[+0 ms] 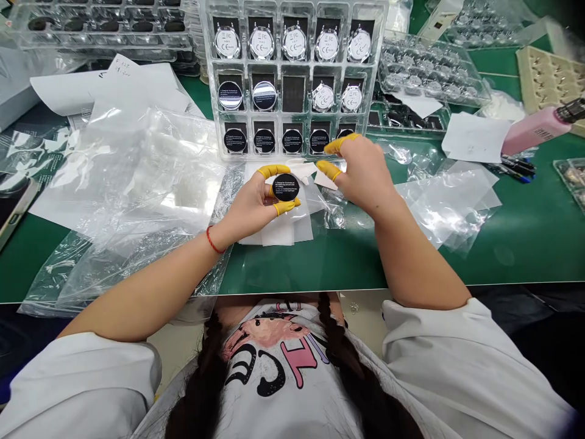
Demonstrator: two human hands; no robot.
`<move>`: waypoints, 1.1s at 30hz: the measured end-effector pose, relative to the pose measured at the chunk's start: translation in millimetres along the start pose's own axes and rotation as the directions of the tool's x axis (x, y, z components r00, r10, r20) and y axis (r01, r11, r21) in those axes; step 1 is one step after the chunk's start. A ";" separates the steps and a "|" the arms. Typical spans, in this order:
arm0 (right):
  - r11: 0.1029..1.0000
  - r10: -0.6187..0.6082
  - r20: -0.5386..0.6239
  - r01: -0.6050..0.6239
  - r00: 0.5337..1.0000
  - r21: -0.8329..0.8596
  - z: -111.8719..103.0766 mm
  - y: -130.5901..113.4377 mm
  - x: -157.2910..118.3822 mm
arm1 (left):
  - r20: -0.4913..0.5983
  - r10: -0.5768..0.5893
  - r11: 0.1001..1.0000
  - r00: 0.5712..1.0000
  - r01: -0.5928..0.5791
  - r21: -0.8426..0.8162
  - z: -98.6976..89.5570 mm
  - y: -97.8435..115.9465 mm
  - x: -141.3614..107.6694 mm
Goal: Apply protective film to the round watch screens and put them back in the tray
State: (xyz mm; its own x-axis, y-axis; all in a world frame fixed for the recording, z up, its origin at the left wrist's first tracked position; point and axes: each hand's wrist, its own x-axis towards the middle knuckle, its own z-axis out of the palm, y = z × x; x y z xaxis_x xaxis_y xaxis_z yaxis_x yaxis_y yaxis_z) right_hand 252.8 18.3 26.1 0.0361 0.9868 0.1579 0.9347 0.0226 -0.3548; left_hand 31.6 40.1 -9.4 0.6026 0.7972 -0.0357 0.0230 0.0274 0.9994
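My left hand, with yellow finger cots on its fingertips, grips a round watch face by its rim. White print shows on its black front. To its right my right hand hovers, thumb and forefinger in yellow cots and held apart, nothing visible between them. Just behind stands a clear plastic tray with rows of compartments. Its upper row holds watch cases with silver backs up; the lower row holds black-faced ones. The middle row mixes both, and its centre compartment shows only a black pad. My right fingertips overlap the tray's lower right corner.
Clear plastic bags and paper sheets cover the left side. More trays stand at the back right, near a pink bottle and pens. Thin sheets lie right of my right arm. The green table's front edge is close to me.
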 end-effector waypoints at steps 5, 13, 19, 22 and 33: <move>0.952 0.222 0.142 -0.182 0.965 -0.248 11.8 17.0 11.7 | -0.001 -0.008 1.000 1.000 0.008 -0.021 -1.9 0.4 -0.6; 0.899 0.341 0.183 -0.262 0.922 -0.350 3.9 0.7 6.1 | -0.009 0.009 1.000 1.000 -0.009 -0.025 -2.4 1.4 -1.1; 0.961 0.167 0.058 -0.149 0.984 -0.233 22.8 26.5 0.6 | -0.039 0.030 1.000 0.999 -0.030 0.006 -2.2 1.5 -0.1; 0.992 0.092 -0.024 -0.094 0.995 -0.085 23.9 27.3 -0.7 | -0.046 0.041 0.999 0.998 -0.041 -0.002 -1.8 1.5 0.4; 0.936 -0.311 -0.145 0.329 0.939 0.126 10.1 -44.3 -34.5 | 0.024 0.098 0.992 0.995 -0.100 0.075 0.8 3.0 -2.3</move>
State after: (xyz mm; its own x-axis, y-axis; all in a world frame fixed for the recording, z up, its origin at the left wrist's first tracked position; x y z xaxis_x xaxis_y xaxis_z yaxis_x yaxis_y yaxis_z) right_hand 206.6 -15.1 27.0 -0.2051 0.8967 0.3922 0.8422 0.3659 -0.3961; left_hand 30.9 37.9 -6.3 0.6209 0.7814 0.0623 0.0230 -0.0977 0.9950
